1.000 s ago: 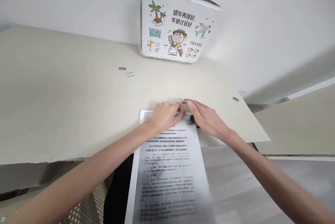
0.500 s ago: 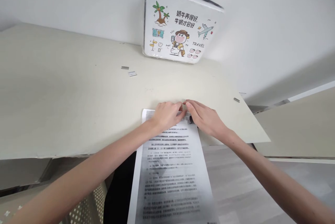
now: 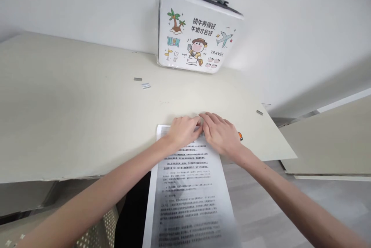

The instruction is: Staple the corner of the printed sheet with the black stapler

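Observation:
Printed sheets of paper (image 3: 188,201) hang over the table's front edge, their top end lying on the tabletop. My left hand (image 3: 185,128) is closed at the top of the sheets, with thumb and forefinger pinched on the paper. Right beside it, my right hand (image 3: 218,134) curls over the upper right corner, its fingertips close to my left thumb. Past its outer side pokes the orange and black end of what looks like a stapler (image 3: 240,136). The rest of that tool is hidden beneath my palm and fingers.
Behind, a white case (image 3: 199,31) with cartoon travel prints leans on the wall. Small metal staple strips lie on the tabletop (image 3: 72,105): one strip (image 3: 137,79), a paler group (image 3: 146,85) and another strip (image 3: 259,112) at the right. A perforated chair (image 3: 98,228) stands below left.
My right hand has shifted slightly left and now covers the dark metal part at the paper's corner. The orange end has come into sight beside it. The view has tilted up a little.

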Demonstrator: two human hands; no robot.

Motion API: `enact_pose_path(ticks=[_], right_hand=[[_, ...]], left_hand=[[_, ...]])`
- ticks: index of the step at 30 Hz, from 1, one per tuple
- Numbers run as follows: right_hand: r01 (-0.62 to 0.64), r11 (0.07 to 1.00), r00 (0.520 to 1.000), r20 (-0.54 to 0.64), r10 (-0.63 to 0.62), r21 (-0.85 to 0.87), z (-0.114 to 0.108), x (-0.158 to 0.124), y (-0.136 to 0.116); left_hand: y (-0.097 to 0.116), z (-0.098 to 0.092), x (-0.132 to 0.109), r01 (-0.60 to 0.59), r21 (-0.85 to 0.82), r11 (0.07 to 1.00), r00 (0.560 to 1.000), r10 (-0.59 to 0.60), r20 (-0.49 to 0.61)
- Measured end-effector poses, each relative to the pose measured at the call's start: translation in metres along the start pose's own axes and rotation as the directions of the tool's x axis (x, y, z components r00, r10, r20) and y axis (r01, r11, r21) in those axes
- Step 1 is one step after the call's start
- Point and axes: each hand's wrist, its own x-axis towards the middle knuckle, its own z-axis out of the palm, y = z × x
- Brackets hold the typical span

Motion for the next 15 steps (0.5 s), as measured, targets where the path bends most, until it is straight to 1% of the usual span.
enact_pose_path(ticks=[4, 7, 9, 11, 13, 15], right_hand=[[0.016, 0.991, 0.998, -0.053, -0.024, -0.133, 0.012, 0.001, -0.006], [0.028, 0.993, 0.998, -0.046, -0.034, -0.117, 0.013, 0.005, -0.01], [0.027, 0.999, 0.999, -0.041, -0.028, -0.035, 0.006, 0.005, -0.009], [-0.004, 0.995, 0.999, -0.035, 0.008, 0.102, -0.003, 0.002, -0.004], [-0.034, 0.965, 0.999, -0.022, 0.041, 0.259, -0.012, -0.006, 0.007], [-0.014, 0.93, 1.0, -0.02, 0.023, 0.366, -0.016, -0.018, 0.021]], left_hand=[[-0.004, 0.002, -0.001, -0.018, 0.046, 0.999, 1.0, 0.018, 0.011], [-0.006, 0.002, -0.001, -0.03, 0.06, 0.998, 1.0, 0.029, 0.01], [-0.006, 0.0, -0.002, -0.03, 0.05, 0.998, 0.999, 0.029, 0.015], [-0.006, -0.004, -0.003, -0.024, 0.023, 0.999, 0.999, 0.023, 0.023], [-0.008, -0.009, -0.006, -0.011, -0.007, 1.0, 0.999, 0.011, 0.031], [-0.011, -0.017, -0.007, -0.013, -0.013, 1.0, 0.999, 0.014, 0.042]])
